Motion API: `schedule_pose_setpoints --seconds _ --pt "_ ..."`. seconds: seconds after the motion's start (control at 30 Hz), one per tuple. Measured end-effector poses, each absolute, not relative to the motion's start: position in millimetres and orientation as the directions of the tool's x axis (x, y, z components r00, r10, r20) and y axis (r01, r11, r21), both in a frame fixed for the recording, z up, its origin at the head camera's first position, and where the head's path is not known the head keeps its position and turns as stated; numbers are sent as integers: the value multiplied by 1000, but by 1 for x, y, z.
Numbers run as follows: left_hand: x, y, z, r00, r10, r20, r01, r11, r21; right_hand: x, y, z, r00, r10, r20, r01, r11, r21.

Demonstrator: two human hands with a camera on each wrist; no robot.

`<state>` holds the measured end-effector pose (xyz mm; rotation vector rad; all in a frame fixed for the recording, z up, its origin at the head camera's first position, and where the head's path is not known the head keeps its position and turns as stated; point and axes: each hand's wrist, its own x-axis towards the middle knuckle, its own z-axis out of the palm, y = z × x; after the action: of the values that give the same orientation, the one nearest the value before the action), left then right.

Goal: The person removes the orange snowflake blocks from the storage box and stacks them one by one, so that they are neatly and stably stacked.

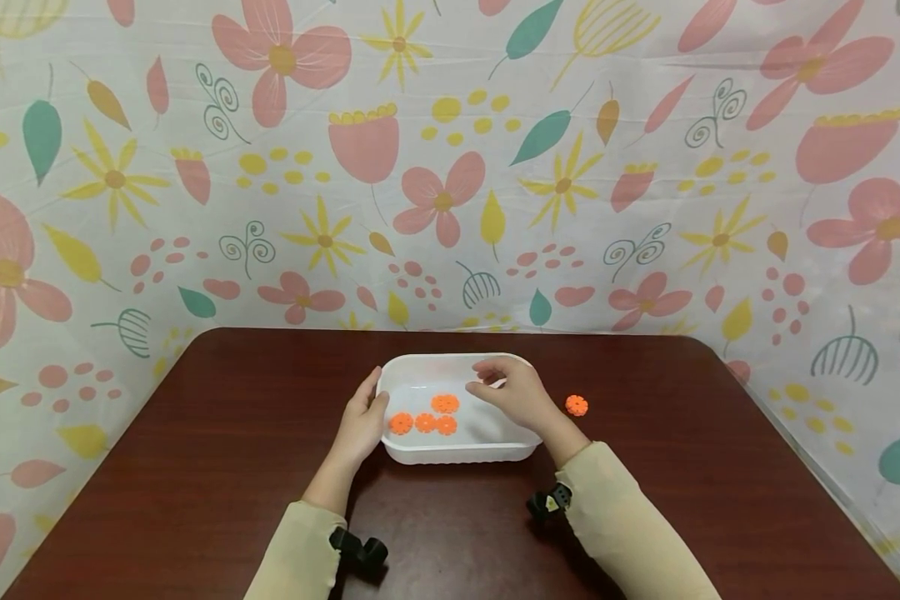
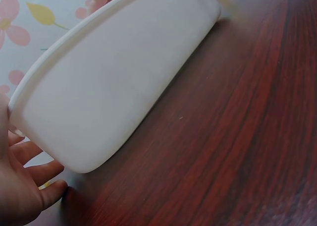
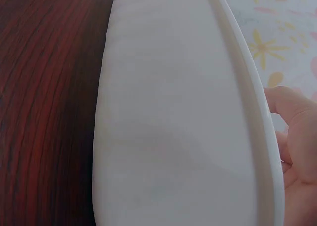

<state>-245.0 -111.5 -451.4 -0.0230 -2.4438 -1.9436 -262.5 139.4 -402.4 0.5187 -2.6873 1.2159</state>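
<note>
left hand (image 1: 360, 423) grips the white tray (image 1: 465, 455) at its left end, thumb by the rim, fingers against the outer wall; left wrist view has them spread about a corner. right hand (image 1: 517, 396) hangs over the tray's right half, fingers loosely bent, thumb apart from them, nothing seen between.

tray appears to sit flat on the dark brown table (image 1: 195, 483), patterned cloth (image 1: 442, 200) behind. orange discs (image 1: 425, 423) lie in its left half, at least four: three in a row toward the near side, one just behind. that rear one may be two overlapping; cannot tell. loose disc (image 1: 577, 406) on the table right of the tray, touched by neither hand.

handling, judged by eye: discs look like light, stiff plastic, notched at the edge, hardly fragile. smooth faces could slide on the tabletop, and lying flat they offer little edge. best hold: thumb and index across opposite edges, fingertips in the notches. tray seems light, thin-walled, slightly flexible, slick enough to skid if bumped; steady it by the rim at a short end
</note>
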Motion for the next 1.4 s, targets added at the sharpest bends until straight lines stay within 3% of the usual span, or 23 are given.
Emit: schedule_pose_setpoints --seconds 0.2,1.03,1.4 --pt "-244 -112 -451 -1000 3 31 31 221 975 -264 128 -402 -918 -277 286 -397 606 -689" --pt "-244 -112 -450 -1000 -4 28 26 203 979 -274 107 -418 -955 -279 104 -271 673 -688" --pt "-244 -112 -449 -1000 0 20 20 195 981 -277 105 -424 -957 -290 9 -230 737 -635"
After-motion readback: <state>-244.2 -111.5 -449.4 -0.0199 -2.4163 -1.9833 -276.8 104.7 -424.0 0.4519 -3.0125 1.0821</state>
